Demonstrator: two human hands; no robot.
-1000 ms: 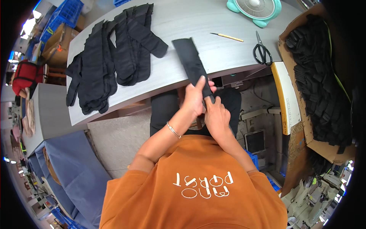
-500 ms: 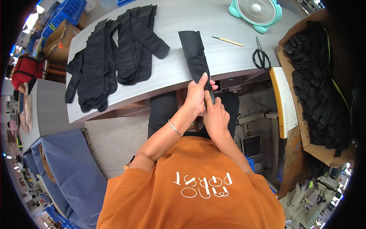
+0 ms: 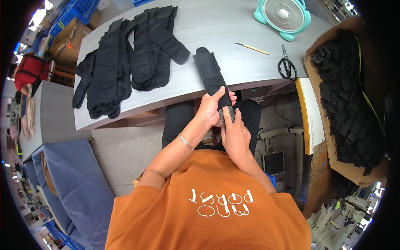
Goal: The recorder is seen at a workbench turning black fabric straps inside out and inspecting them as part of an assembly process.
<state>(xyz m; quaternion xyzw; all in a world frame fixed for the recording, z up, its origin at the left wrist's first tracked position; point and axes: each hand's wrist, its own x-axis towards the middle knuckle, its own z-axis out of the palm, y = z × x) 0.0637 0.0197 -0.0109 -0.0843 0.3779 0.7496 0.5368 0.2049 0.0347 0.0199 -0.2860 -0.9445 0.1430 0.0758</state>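
Observation:
My left hand (image 3: 211, 107) is closed around a black fabric sleeve (image 3: 213, 76), thumb on top, at the table's front edge above my lap. The sleeve slants away over the table. From its far end sticks a dark rounded tip (image 3: 202, 51). At the near end, a dark grey flat strip (image 3: 227, 116) shows at the sleeve's mouth. My right hand (image 3: 236, 135) grips this strip, its index and middle fingers stretched along it toward the sleeve. Whether strip and tip are one piece is hidden inside the fabric.
Black fabric pieces (image 3: 110, 71) lie in overlapping piles on the grey table (image 3: 187, 79) at the left. A thin yellow-handled tool (image 3: 254, 49), black-handled scissors (image 3: 287, 66) and a turquoise fan (image 3: 284, 16) lie farther right. A cardboard box (image 3: 333, 156) of folded black pieces (image 3: 348, 96) stands at the right.
The rounded tip now shows beyond the sleeve's far end, where only a flat fabric edge showed before. Both hands have shifted slightly left and nearer me.

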